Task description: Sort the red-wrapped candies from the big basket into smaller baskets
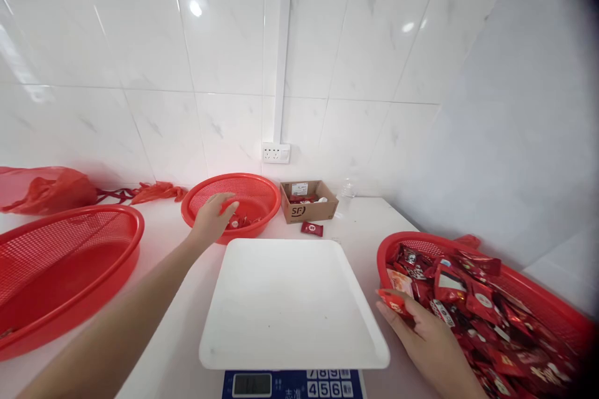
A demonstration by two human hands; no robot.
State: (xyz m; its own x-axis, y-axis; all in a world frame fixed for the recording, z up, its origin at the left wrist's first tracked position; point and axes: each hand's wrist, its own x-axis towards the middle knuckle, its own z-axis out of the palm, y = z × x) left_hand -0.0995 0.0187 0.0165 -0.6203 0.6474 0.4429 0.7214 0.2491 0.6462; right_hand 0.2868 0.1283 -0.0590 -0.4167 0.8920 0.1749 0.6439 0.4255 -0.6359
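Two hands straddle a scale [294,302], placed centrally for easy reach. Left hand [211,219], grip apart, hovers over a sparse basket [234,178]; right hand [418,336] clamps a packet [394,301] at a heaped basket [421,239].

The left hand [213,219] hung over a small red mesh basket [255,190] holding a few red snack packets [244,222], while the right hand [423,340] gripped a red packet [392,301] beside a heaped red basket [538,293]. Between them stood a white-topped digital scale [290,302].
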